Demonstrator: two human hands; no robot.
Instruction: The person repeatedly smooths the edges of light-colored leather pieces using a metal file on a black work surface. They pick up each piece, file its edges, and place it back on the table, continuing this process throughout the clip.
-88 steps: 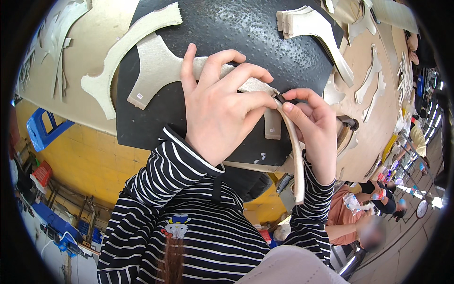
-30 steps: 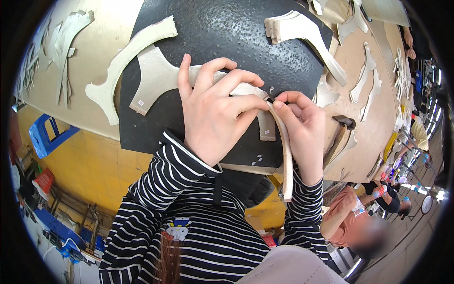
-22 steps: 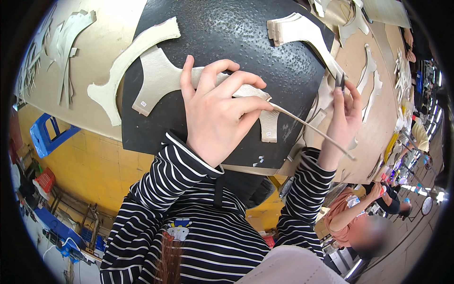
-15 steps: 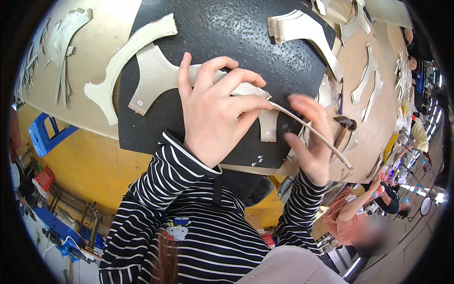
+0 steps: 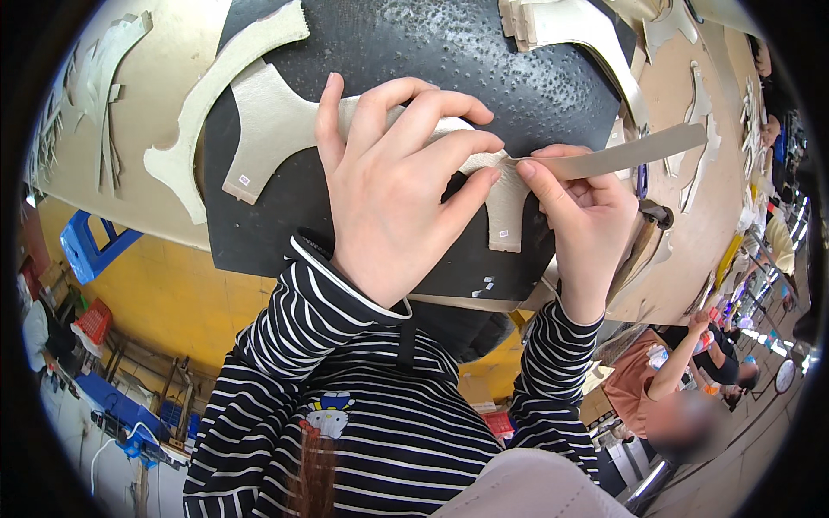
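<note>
A curved beige leather-like piece (image 5: 270,112) lies on the black board, small white labels on its ends. Over its middle, my left hand (image 5: 389,181) has its fingers spread and bent, the tips pressing on it; the palm hides part of it. The left thumb and forefinger tips rest by the near end of a narrow taupe strip (image 5: 639,154). My right hand (image 5: 591,207) pinches that strip between thumb and fingers close to this end. Its free end sticks out to the right above the board. My left hand covers part of the join between strip and piece.
Beneath is a dented black board (image 5: 363,43). A pale curved piece (image 5: 194,108) lies left, a stack of similar pieces (image 5: 566,26) at the far right. A hammer (image 5: 652,220) lies beside my right hand. Offcuts (image 5: 104,78) are at far left; a blue stool (image 5: 82,246) stands below.
My right hand has moved left to the strip and now pinches it near the left fingertips. The strip's free end has swung up from pointing down right. The board shifted slightly in view.
</note>
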